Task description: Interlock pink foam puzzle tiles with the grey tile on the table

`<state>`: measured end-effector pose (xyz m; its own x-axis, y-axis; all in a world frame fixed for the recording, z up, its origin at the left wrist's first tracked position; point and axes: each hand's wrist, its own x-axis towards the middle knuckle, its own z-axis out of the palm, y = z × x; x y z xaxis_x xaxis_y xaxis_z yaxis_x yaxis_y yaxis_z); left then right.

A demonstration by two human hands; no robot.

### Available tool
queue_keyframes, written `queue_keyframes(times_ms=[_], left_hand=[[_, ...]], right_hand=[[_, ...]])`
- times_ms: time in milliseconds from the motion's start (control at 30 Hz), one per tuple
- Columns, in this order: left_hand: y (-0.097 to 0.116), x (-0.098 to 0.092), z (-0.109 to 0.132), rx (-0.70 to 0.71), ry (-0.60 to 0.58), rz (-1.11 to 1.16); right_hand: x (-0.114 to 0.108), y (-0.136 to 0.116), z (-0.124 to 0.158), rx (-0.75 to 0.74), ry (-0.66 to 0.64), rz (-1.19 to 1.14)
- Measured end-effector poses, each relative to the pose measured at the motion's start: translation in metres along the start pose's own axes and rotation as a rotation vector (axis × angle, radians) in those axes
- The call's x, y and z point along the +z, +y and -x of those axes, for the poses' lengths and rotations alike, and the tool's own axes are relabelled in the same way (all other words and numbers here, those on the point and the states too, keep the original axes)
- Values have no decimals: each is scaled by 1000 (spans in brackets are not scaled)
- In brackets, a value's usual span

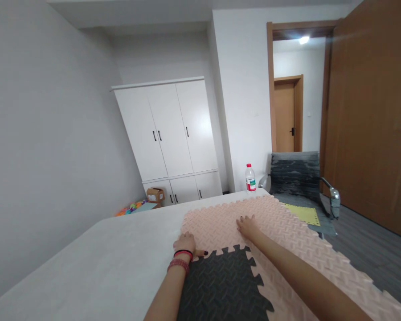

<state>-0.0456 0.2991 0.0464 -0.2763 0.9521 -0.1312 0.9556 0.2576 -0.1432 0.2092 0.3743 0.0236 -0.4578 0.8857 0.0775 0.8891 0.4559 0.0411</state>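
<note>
Pink foam mat tiles (217, 223) with toothed edges lie on the white surface, running along its right side. A black foam tile (223, 285) lies at the bottom centre, its toothed top and right edges against the pink ones. My left hand (186, 244), with a red and a black band at the wrist, rests at the pink mat's left edge, thumb stretched over the seam near the black tile's top left corner. My right hand (247, 226) lies flat on the pink mat, fingers spread, beyond the black tile. Neither hand grips anything.
A bottle with a red cap (250, 178) stands at the far edge of the white surface (103, 263). To the right is a dark chair (296, 176) with a yellow foam piece (302, 214) on it. A white cabinet (169, 133) and a cardboard box (155, 195) are behind.
</note>
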Motion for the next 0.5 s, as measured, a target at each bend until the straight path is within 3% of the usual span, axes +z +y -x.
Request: queue_keyframes(times_ms=[133, 267, 367, 433, 500], left_hand=[[5, 9, 26, -44, 47, 31], [1, 20, 64, -33, 177, 84], [-8, 19, 88, -29, 239, 139], [-14, 11, 105, -36, 251, 184], [-17, 4, 130, -21, 287, 229]], right_hand=[[-26, -51, 32, -115, 5, -34], [-43, -88, 116, -306, 41, -234], [-39, -64, 198, -379, -75, -552], [-27, -28, 253, -257, -86, -671], [-12, 13, 308, -25, 5, -719]])
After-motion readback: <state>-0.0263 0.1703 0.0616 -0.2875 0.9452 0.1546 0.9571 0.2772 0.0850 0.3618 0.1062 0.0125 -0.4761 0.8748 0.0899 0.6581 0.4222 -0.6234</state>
